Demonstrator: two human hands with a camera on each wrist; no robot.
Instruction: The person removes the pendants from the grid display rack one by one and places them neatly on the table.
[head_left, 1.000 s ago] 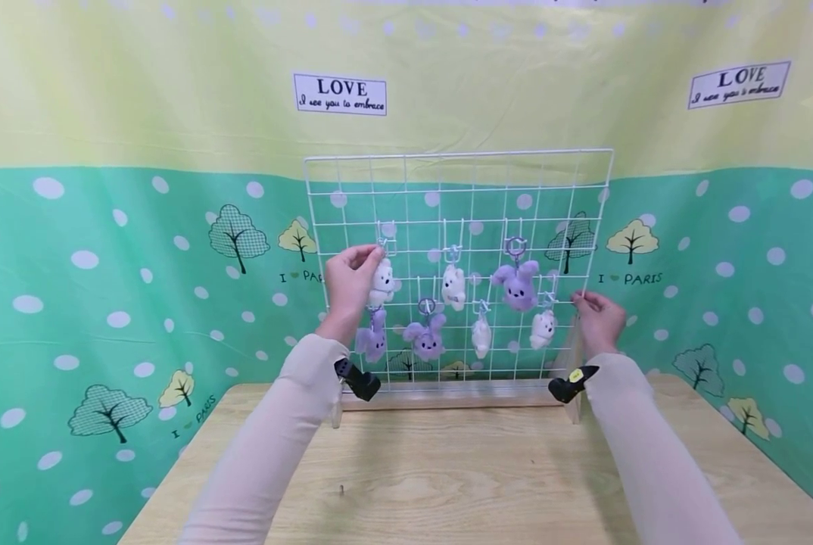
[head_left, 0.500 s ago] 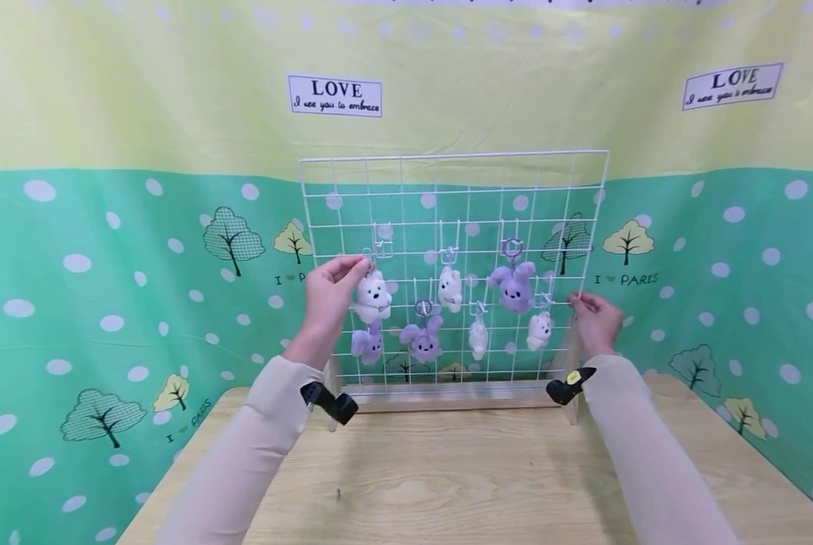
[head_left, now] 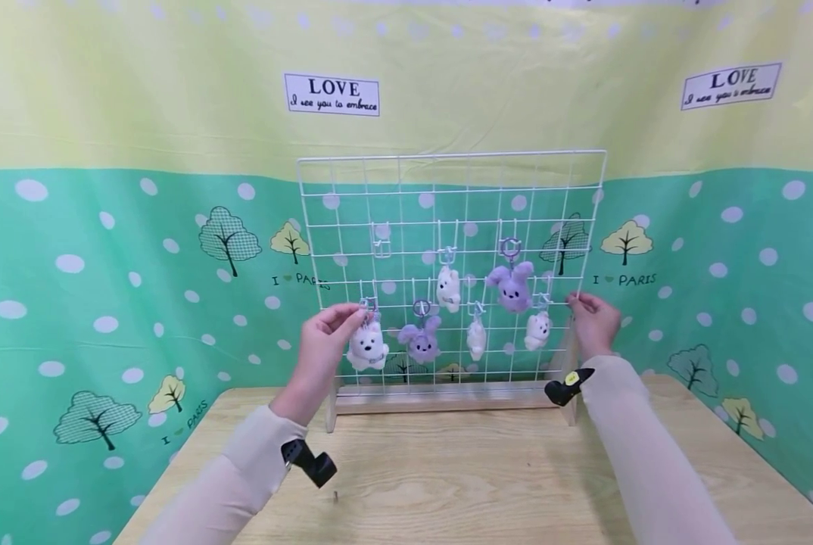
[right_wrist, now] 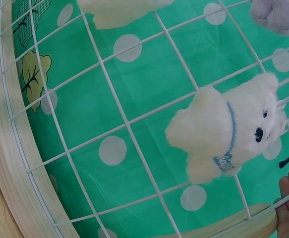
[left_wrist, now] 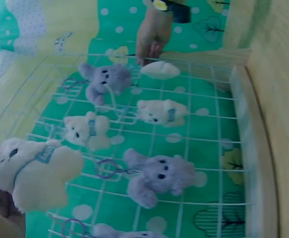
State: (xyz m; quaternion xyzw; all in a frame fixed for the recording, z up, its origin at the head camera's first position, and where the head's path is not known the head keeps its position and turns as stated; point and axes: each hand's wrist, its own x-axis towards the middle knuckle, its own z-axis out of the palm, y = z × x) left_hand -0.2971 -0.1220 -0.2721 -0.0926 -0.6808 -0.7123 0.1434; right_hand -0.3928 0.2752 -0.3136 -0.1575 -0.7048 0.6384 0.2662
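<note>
My left hand pinches the top of a white plush dog keychain in front of the lower left of a white wire grid rack. The dog, with its blue strap, fills the left side of the left wrist view. Behind it, a purple plush bunny keychain hangs, hidden by the dog in the head view. At the rack's right edge my right hand grips the side wire. In the right wrist view, its fingers lie at the wire near a hanging white plush dog.
A bare hook sits at the rack's upper left. Other hanging keychains include a purple bunny, a larger-looking purple bunny and several white dogs. The rack's wooden base stands on the wooden table, before a patterned curtain.
My left hand has taken the white dog off the upper left hook. It has moved down with it, in front of the lower left bunny. My right hand stays on the rack's edge.
</note>
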